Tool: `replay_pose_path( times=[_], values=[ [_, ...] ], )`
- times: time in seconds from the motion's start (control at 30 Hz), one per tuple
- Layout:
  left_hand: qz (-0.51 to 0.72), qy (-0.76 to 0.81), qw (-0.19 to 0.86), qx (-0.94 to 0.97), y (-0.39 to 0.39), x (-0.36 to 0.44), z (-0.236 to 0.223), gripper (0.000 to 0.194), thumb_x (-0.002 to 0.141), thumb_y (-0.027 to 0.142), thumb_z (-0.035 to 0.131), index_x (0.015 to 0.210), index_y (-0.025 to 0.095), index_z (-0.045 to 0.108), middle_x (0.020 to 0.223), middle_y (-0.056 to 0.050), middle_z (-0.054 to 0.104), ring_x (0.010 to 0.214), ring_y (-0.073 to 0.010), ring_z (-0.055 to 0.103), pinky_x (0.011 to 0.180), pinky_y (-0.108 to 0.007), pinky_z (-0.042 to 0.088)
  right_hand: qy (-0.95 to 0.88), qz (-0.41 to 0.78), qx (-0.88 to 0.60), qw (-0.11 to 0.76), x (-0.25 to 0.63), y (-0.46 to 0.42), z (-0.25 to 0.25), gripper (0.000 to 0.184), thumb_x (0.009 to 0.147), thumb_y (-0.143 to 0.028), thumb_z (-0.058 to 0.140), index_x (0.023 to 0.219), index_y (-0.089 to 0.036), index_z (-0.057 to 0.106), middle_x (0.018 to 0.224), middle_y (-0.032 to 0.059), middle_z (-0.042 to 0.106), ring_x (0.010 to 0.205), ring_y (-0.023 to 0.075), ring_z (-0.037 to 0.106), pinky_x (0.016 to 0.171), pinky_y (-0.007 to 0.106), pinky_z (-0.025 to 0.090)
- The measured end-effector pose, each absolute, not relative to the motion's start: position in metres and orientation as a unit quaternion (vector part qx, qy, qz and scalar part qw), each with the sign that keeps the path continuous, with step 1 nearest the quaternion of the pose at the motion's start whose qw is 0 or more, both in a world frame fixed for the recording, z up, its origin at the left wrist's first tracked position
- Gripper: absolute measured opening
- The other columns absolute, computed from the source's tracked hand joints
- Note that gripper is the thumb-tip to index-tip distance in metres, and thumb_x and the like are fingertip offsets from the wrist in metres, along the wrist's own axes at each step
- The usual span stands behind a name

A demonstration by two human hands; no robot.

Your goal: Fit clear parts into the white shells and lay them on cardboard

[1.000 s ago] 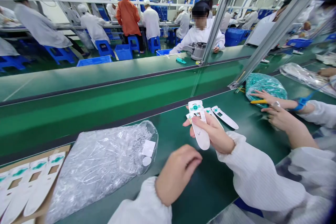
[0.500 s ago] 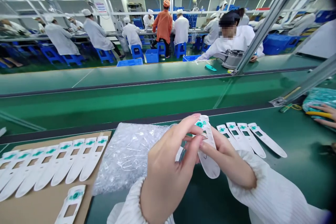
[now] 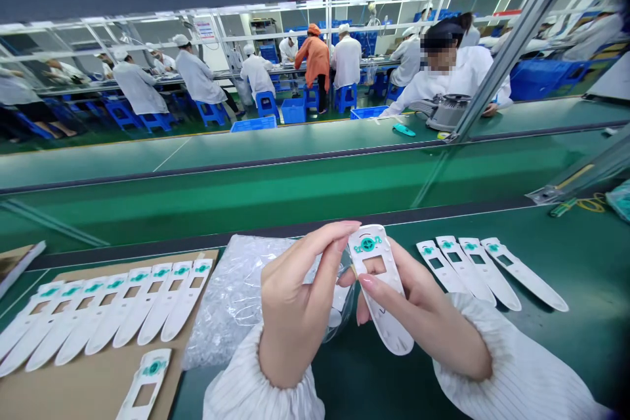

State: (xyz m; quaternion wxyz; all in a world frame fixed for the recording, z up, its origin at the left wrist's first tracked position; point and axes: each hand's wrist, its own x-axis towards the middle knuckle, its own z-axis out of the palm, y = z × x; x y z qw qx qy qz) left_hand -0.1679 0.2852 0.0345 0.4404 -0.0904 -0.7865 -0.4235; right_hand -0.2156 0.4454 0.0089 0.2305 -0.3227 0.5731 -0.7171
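Note:
My right hand grips a long white plastic cover, thumb on its front face and fingers behind. The cover stands tilted, with a square window and a teal wheel-shaped part near its top. My left hand has its thumb and index finger closed together at the cover's upper left edge. Whether anything small sits between those fingertips is hidden. Behind my left hand, partly covered, stands a clear round container with pale pieces in it. A clear plastic bag full of small transparent pieces lies to its left.
Several matching covers lie in a row on a brown cardboard sheet, with a single one nearer. More covers lie on the green table at right. A metal post rises beyond; a co-worker sits across the line.
My left thumb has drawn back from the cover's window to its upper left edge, uncovering the window and teal part. The view has shifted, and the other person's hand at right is out of sight.

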Motion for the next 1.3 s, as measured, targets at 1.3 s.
replay_pose_path(
  times=[1.3],
  values=[
    [-0.235, -0.846, 0.47, -0.085, 0.297, -0.176, 0.018, 0.015, 0.093, 0.004, 0.062, 0.101, 0.014, 0.069, 0.106, -0.007, 0.065, 0.088, -0.0119, 0.07, 0.07, -0.02, 0.059, 0.705, -0.613, -0.352, 0.058, -0.221, 0.445, -0.002, 0.041, 0.107, -0.038, 0.055, 0.148, -0.038, 0.047, 0.084, -0.001, 0.062, 0.061, 0.0141, 0.053, 0.047, 0.021, 0.046]
  ],
)
